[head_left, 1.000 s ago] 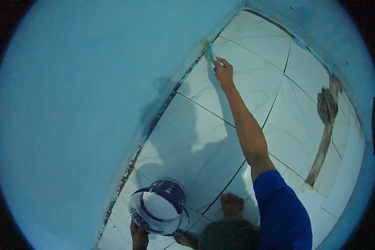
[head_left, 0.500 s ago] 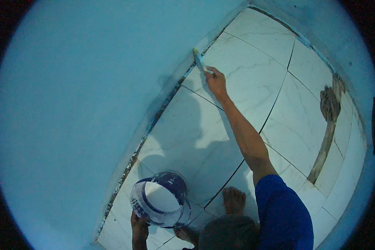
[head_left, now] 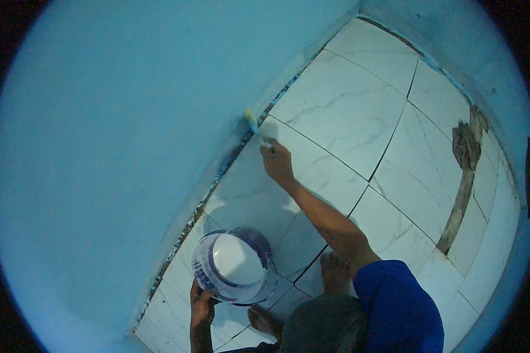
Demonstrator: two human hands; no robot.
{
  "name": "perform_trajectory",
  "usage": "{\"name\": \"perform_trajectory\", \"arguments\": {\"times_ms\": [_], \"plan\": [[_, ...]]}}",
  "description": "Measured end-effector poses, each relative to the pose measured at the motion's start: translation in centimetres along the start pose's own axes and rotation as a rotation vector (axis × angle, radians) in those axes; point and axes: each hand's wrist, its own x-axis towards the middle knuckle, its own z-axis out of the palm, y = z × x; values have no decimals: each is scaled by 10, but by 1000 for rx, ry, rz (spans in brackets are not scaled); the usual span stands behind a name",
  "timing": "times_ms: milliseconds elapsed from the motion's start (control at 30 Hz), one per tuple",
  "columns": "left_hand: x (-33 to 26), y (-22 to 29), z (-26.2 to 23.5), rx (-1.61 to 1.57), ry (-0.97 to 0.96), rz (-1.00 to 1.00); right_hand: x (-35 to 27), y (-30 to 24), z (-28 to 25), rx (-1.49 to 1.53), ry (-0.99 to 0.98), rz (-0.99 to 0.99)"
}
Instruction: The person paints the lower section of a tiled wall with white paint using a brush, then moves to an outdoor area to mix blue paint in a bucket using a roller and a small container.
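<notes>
My right hand (head_left: 277,163) stretches forward and grips a small paintbrush (head_left: 254,125). The brush's pale bristles touch the bottom edge of the light blue wall (head_left: 129,147), where it meets the floor. My left hand (head_left: 202,307) holds a white and purple paint bucket (head_left: 232,267) by its rim, low near my body. The bucket has white paint inside. My bare feet (head_left: 334,272) stand on the white marbled floor tiles (head_left: 347,112).
A rough wooden stick (head_left: 460,176) lies on the tiles at the right, near a second blue wall (head_left: 483,65). A dark, paint-flecked seam runs along the base of the wall from the brush down to the bucket.
My right hand has drawn the brush back toward me along the wall's base, from the far corner area to mid-wall. The bucket has stayed in my left hand.
</notes>
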Motion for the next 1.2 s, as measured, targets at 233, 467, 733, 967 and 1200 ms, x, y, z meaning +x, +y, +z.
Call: {"name": "perform_trajectory", "arguments": {"times_ms": [233,467,733,967,1200], "plan": [[5,-8,-2,51,-23,61,24,23,-33,-159,238,-127],[-1,-20,-18,-94,15,74,42,12,0,-70,182,51],[-28,-35,-33,-172,233,32,-112,-29,69,45,-33,5],[-32,-47,-55,-236,341,33,-163,-55,37,159,-623,106],[-30,-66,-70,-215,319,78,-83,-38,25,74,-867,-74]]}}
